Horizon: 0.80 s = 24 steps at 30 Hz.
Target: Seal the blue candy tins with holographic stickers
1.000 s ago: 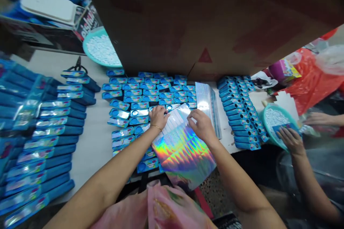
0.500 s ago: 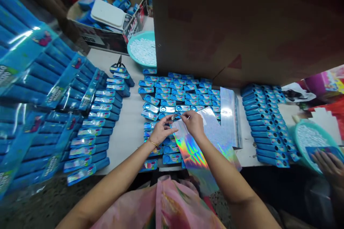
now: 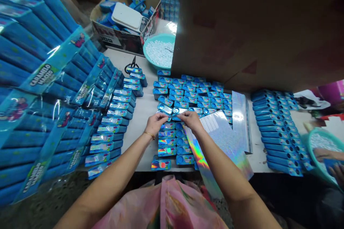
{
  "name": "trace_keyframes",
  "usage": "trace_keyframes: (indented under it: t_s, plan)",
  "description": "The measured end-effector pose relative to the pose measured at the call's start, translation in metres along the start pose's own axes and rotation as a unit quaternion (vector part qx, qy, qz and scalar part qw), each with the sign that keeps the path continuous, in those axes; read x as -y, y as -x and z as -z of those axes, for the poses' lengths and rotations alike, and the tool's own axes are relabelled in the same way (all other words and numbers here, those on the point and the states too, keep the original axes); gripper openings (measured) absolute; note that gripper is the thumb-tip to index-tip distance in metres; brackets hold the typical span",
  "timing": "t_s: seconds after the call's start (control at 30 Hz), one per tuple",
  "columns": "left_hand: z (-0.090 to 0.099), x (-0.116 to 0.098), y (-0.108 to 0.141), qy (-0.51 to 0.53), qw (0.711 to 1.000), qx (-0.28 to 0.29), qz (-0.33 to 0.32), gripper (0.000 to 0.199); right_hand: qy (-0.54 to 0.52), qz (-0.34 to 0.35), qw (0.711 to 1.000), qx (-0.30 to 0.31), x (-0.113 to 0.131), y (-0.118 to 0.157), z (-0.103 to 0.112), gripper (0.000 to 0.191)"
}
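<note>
Pinching, thumb tips against fingers, with left hand (image 3: 155, 124) and right hand (image 3: 192, 121) over the block of blue boxes (image 3: 190, 99); unable to tell whether clamped on anything. Can see holographic sheet (image 3: 231, 136) slanting over the block's right side, large cardboard box (image 3: 228, 35) behind the block, turquoise basin (image 3: 159, 65) beyond the block's far left corner.

It is too small to see if the left hand (image 3: 156, 124) or right hand (image 3: 191, 121) pinches anything. The big brown box (image 3: 242, 25) hides part of a green bowl (image 3: 154, 64) and runs off the top. The wrapped blue packs (image 3: 53, 69) get cut off at the left. Another person's hand (image 3: 338, 174) is blurry and cut off at the right.
</note>
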<state>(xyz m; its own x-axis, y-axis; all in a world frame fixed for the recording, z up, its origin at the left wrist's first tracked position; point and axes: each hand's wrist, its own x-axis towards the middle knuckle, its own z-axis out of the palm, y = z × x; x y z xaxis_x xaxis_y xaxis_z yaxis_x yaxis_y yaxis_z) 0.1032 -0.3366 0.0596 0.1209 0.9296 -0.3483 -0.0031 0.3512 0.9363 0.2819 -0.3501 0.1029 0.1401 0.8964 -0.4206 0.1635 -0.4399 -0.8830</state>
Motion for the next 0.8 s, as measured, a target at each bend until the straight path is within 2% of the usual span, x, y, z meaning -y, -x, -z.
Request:
trace_keyframes:
  t_s: [0.1, 0.2, 0.3, 0.4, 0.5, 0.6, 0.7, 0.8]
  plan:
    - [0.022, -0.01, -0.012, -0.05, 0.998, 0.006, -0.027, 0.027, -0.07, -0.046, 0.996, 0.012, 0.002, -0.004, -0.018, 0.026]
    - [0.039, -0.023, -0.023, -0.073, 0.997, 0.022, -0.022, 0.029, -0.122, -0.078, 0.989, 0.001, 0.004, -0.009, -0.038, 0.024]
    - [0.049, -0.032, -0.035, -0.078, 0.996, 0.042, 0.0, 0.032, -0.169, -0.115, 0.978, -0.036, 0.005, -0.013, -0.057, 0.022]
    - [0.054, -0.034, -0.047, -0.072, 0.997, 0.04, 0.012, 0.038, -0.17, -0.13, 0.974, -0.075, 0.002, -0.019, -0.072, 0.019]
    - [0.057, -0.03, -0.063, -0.078, 0.997, 0.023, 0.001, 0.04, -0.118, -0.117, 0.979, -0.12, -0.005, -0.029, -0.083, 0.019]
    - [0.059, -0.023, -0.081, -0.115, 0.993, 0.004, -0.004, 0.037, 0.013, -0.084, 0.984, -0.159, -0.011, -0.039, -0.089, 0.023]
    - [0.059, -0.015, -0.098, -0.137, 0.99, -0.009, 0.0, 0.035, 0.142, -0.047, 0.972, -0.182, -0.012, -0.045, -0.091, 0.026]
    - [0.058, -0.008, -0.108, -0.125, 0.992, -0.013, 0.001, 0.033, 0.212, -0.022, 0.958, -0.194, -0.009, -0.047, -0.09, 0.025]
